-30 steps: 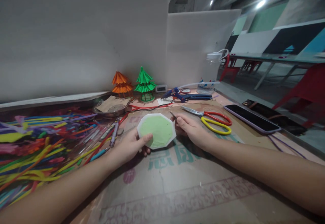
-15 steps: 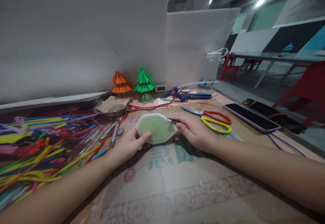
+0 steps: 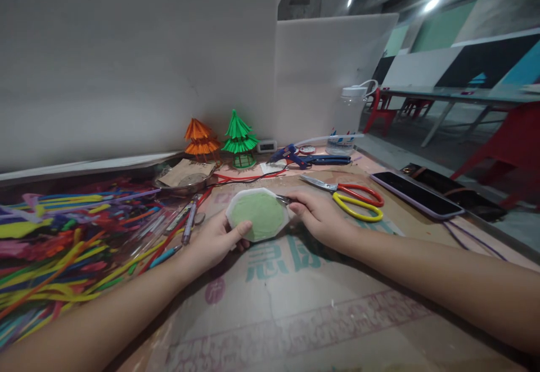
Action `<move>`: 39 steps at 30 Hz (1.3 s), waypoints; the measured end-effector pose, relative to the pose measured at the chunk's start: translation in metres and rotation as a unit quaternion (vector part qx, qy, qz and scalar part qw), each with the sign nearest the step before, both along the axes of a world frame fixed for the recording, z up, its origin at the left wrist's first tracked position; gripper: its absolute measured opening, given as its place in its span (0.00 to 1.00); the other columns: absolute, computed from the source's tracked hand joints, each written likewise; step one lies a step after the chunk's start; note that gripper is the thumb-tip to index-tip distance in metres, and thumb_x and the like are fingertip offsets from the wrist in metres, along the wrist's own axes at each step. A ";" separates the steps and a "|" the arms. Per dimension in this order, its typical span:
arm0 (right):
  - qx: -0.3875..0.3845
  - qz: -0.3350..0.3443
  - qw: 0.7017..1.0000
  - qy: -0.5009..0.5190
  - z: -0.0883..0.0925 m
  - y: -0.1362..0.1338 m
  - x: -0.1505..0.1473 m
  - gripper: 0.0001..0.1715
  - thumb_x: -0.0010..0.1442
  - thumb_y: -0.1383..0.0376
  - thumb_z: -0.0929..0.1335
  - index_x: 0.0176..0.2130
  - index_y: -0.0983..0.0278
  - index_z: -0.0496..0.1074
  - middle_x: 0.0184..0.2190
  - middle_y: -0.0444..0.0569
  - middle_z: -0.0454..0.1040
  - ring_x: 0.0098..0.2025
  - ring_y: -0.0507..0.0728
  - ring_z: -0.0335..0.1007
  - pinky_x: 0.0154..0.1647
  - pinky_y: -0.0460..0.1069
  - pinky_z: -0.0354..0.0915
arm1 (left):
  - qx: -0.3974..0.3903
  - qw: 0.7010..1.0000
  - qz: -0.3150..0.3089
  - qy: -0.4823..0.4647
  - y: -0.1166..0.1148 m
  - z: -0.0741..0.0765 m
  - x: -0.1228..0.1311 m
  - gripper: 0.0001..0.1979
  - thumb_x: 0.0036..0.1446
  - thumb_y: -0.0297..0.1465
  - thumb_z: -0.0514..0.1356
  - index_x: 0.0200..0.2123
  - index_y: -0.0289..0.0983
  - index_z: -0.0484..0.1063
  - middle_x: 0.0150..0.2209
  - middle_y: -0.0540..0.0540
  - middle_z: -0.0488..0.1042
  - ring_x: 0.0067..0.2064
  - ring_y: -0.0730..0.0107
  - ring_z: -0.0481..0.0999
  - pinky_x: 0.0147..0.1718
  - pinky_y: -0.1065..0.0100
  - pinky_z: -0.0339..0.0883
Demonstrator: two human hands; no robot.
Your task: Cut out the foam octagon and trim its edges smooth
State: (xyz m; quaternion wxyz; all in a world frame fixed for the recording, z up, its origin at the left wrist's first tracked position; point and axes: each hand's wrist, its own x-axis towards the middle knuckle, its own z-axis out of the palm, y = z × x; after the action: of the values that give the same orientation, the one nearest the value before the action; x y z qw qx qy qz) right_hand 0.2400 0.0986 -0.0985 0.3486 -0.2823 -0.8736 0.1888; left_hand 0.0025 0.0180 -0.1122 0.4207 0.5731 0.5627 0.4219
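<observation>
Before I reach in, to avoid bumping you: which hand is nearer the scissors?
Right: the right hand is beside the scissors; the left hand is farther left, holding the green octagon.

We work at a pinkish table [image 3: 366,166], most of it covered by a printed cardboard sheet [image 3: 295,316] that runs beneath our left hand [image 3: 217,234] and right hand [image 3: 320,217]. To the left of the left hand spreads a heap of coloured strips [image 3: 63,242] — yellow, purple, red, green. Beyond the right hand we have scissors [image 3: 358,200] with red and yellow handles, and farther right a phone [image 3: 415,195]. Past both hands stand an orange model [image 3: 200,138], a green model [image 3: 239,141] and — farther right — a clear bottle [image 3: 348,121].
</observation>
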 end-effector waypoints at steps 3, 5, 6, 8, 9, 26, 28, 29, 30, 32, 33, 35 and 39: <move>-0.031 -0.009 0.999 0.000 -0.002 0.000 0.000 0.17 0.67 0.62 0.60 0.48 0.63 0.74 0.43 0.52 0.79 0.44 0.60 0.74 0.45 0.53 0.67 | -0.002 1.000 -0.001 -0.003 0.001 0.000 0.000 0.30 0.46 0.55 0.65 0.37 0.35 0.66 0.20 0.51 0.74 0.21 0.72 0.73 0.20 0.72 0.64; -0.057 -0.010 0.998 0.004 -0.003 0.001 -0.001 0.17 0.67 0.61 0.60 0.46 0.63 0.74 0.42 0.51 0.79 0.43 0.60 0.74 0.43 0.53 0.66 | -0.004 1.000 0.001 -0.004 0.001 -0.001 -0.001 0.30 0.45 0.55 0.65 0.37 0.35 0.66 0.20 0.50 0.75 0.20 0.71 0.73 0.20 0.72 0.64; -0.068 -0.010 0.998 0.009 -0.004 0.001 -0.001 0.17 0.68 0.60 0.60 0.45 0.63 0.73 0.41 0.51 0.79 0.42 0.60 0.74 0.42 0.53 0.66 | -0.006 1.000 0.003 -0.005 0.002 -0.002 -0.001 0.30 0.45 0.56 0.65 0.37 0.35 0.66 0.20 0.51 0.75 0.20 0.72 0.73 0.19 0.72 0.63; -0.084 -0.009 0.996 0.034 -0.004 0.002 -0.001 0.17 0.68 0.59 0.59 0.45 0.64 0.73 0.40 0.51 0.78 0.42 0.60 0.74 0.43 0.53 0.66 | -0.011 1.000 0.006 -0.010 0.002 -0.003 -0.002 0.31 0.45 0.56 0.65 0.38 0.35 0.66 0.20 0.51 0.74 0.20 0.72 0.73 0.19 0.73 0.62; -0.091 -0.005 0.995 0.051 -0.004 0.002 -0.001 0.18 0.68 0.58 0.59 0.45 0.64 0.72 0.41 0.51 0.78 0.43 0.60 0.73 0.44 0.53 0.66 | -0.012 1.000 0.006 -0.012 0.003 -0.003 -0.002 0.32 0.45 0.57 0.65 0.38 0.36 0.65 0.20 0.51 0.74 0.20 0.72 0.73 0.18 0.73 0.62; -0.022 0.059 0.998 0.031 -0.001 -0.004 0.003 0.18 0.69 0.59 0.60 0.49 0.65 0.72 0.43 0.54 0.79 0.44 0.59 0.75 0.43 0.52 0.68 | 0.021 1.000 0.015 0.004 0.002 -0.004 -0.003 0.25 0.48 0.51 0.65 0.37 0.36 0.68 0.23 0.51 0.74 0.22 0.72 0.71 0.21 0.72 0.63; 0.000 0.061 0.998 0.028 0.000 -0.006 0.005 0.18 0.69 0.59 0.60 0.49 0.65 0.72 0.43 0.54 0.79 0.44 0.60 0.75 0.43 0.52 0.68 | 0.039 0.999 0.010 0.011 0.002 -0.004 -0.003 0.23 0.50 0.49 0.65 0.39 0.36 0.70 0.25 0.49 0.75 0.26 0.69 0.73 0.23 0.71 0.66; 0.011 0.062 0.998 0.028 0.000 -0.007 0.005 0.18 0.69 0.60 0.60 0.49 0.65 0.72 0.43 0.54 0.79 0.44 0.60 0.76 0.43 0.52 0.68 | 0.049 0.999 0.008 0.015 0.002 -0.004 -0.003 0.23 0.51 0.49 0.65 0.40 0.36 0.71 0.26 0.49 0.76 0.28 0.67 0.75 0.25 0.70 0.67; 0.022 0.064 0.997 0.030 0.000 -0.007 0.005 0.18 0.69 0.60 0.60 0.49 0.65 0.72 0.43 0.54 0.79 0.43 0.60 0.76 0.42 0.52 0.68 | 0.059 0.998 0.006 0.020 0.002 -0.004 -0.003 0.22 0.52 0.48 0.64 0.41 0.36 0.72 0.28 0.48 0.77 0.31 0.64 0.76 0.27 0.69 0.68; 0.042 0.069 0.996 0.031 0.001 -0.007 0.006 0.17 0.69 0.60 0.61 0.48 0.65 0.72 0.42 0.54 0.79 0.42 0.60 0.76 0.41 0.52 0.68 | 0.074 0.997 0.004 0.028 0.002 -0.004 -0.003 0.22 0.53 0.47 0.64 0.43 0.36 0.73 0.30 0.47 0.78 0.36 0.60 0.77 0.30 0.68 0.70; 0.049 0.071 0.996 0.030 0.001 -0.007 0.006 0.17 0.69 0.59 0.61 0.48 0.66 0.72 0.41 0.54 0.80 0.41 0.59 0.76 0.41 0.52 0.68 | 0.081 0.996 0.003 0.032 0.002 -0.004 -0.003 0.21 0.54 0.46 0.64 0.44 0.36 0.73 0.30 0.47 0.78 0.37 0.59 0.77 0.32 0.68 0.70; 0.056 0.071 0.996 0.024 0.001 -0.007 0.006 0.17 0.69 0.59 0.61 0.48 0.66 0.72 0.40 0.54 0.80 0.40 0.59 0.76 0.40 0.52 0.68 | 0.088 0.995 -0.001 0.043 0.002 -0.005 -0.003 0.20 0.55 0.45 0.63 0.45 0.37 0.73 0.29 0.47 0.77 0.39 0.58 0.77 0.34 0.67 0.71; 0.054 0.064 0.996 0.014 0.000 -0.007 0.006 0.18 0.69 0.59 0.60 0.49 0.66 0.72 0.41 0.54 0.80 0.41 0.59 0.76 0.41 0.53 0.68 | 0.101 0.992 -0.022 0.071 0.001 -0.010 -0.006 0.18 0.59 0.42 0.61 0.47 0.37 0.73 0.31 0.46 0.77 0.40 0.59 0.77 0.36 0.67 0.71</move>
State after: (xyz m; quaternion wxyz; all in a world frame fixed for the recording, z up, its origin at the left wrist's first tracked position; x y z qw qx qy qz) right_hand 0.2458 0.0912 -0.0983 0.3626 -0.2035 -0.8939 0.1674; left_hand -0.0039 0.0185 -0.1222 0.3290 0.6535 0.5327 0.4254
